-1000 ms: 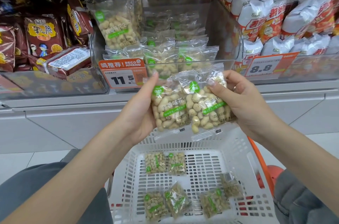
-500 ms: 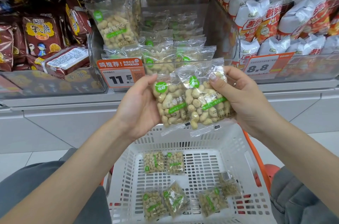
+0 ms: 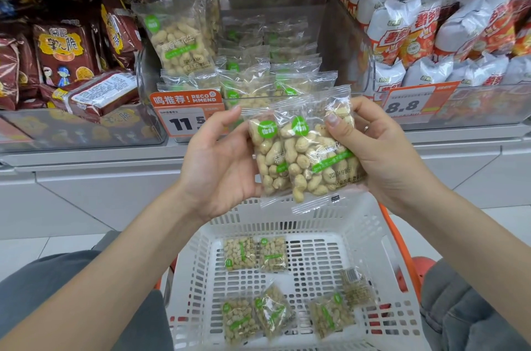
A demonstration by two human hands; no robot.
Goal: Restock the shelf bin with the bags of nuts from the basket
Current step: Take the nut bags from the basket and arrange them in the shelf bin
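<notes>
I hold two clear bags of peanuts with green labels in front of the shelf. My left hand [image 3: 218, 161] grips the left bag of nuts [image 3: 265, 155] at its left edge, fingers hidden behind it. My right hand [image 3: 385, 155] pinches the right bag of nuts [image 3: 319, 161], thumb on its front. The right bag overlaps the left one. Just behind them stands the clear shelf bin [image 3: 344, 43], with several flat bags of nuts [image 3: 250, 83] and one upright bag [image 3: 181, 40] at its left. Below, the white basket [image 3: 393, 258] holds several more bags [image 3: 270, 253].
Brown snack packs [image 3: 63, 49] fill the bin on the left and white-and-orange packs [image 3: 431, 32] the bin on the right. Orange price tags [image 3: 186, 115] hang on the shelf edge. The basket's orange handle [image 3: 402, 244] lies at its right, and my grey-trousered knees flank it.
Both hands have risen toward the bin with the bags. The hands have come closer together, so the left bag now sits further behind the right one.
</notes>
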